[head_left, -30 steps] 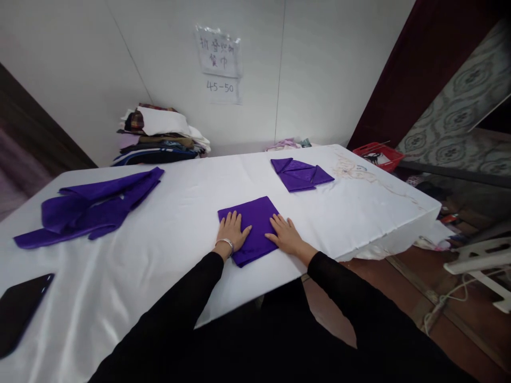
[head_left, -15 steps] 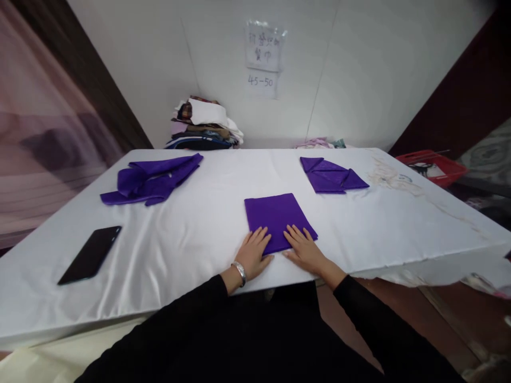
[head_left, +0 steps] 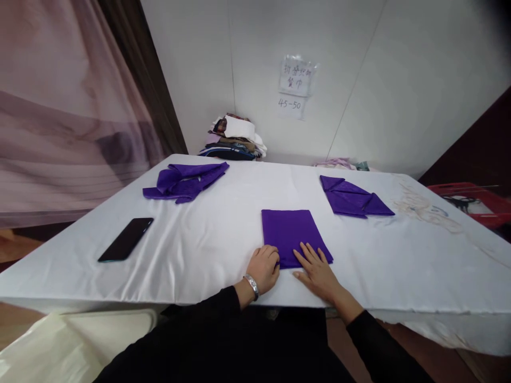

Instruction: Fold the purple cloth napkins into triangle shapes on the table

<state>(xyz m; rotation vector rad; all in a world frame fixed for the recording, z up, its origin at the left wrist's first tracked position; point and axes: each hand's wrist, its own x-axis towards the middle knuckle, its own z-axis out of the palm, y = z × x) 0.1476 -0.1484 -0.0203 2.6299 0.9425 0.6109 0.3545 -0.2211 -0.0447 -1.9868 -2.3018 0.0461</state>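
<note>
A purple cloth napkin [head_left: 293, 229], folded into a square, lies flat near the front edge of the table. My left hand [head_left: 264, 268], with a silver bracelet at its wrist, has its fingers curled around the napkin's near left corner; the fingertips are partly hidden. Spread flat on the near right part of the same napkin is my right hand [head_left: 317, 268], its fingers apart. Farther back to the right lies another purple napkin [head_left: 349, 197] with angled folds. A loosely bunched purple napkin [head_left: 186, 181] rests at the back left.
White satin cloth [head_left: 215, 234] with a few wrinkles covers the table. A black phone [head_left: 125, 239] lies on the left. Behind the table are a pile of folded clothes [head_left: 235, 139] and a wall sign [head_left: 295, 80]. A red basket [head_left: 475, 202] stands beyond the right edge.
My left hand has gone from lying flat to curling its fingers at the napkin's corner. My right hand stays flat on it. The whole view has shifted, so everything appears farther right and lower.
</note>
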